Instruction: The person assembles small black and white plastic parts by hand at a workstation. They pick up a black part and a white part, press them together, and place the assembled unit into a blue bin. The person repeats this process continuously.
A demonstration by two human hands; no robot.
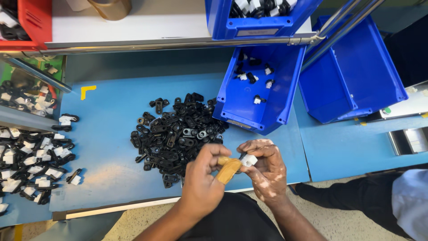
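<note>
Both hands meet at the near edge of the blue table, over the person's lap. The right hand pinches a small white plastic piece between thumb and fingertips; it is blocky and smooth, and a sliver of black part shows at its far-left side. Its long axis seems to run left to right, though it is too small and too covered to tell which way it points. The left hand has its fingers curled and pressed together, its thumb wrapped in a tan bandage that touches the white piece. Just beyond the hands lies a heap of black plastic clips, flat, glossy links with round eyes. An open blue bin to the far right holds a few black-and-white parts.
</note>
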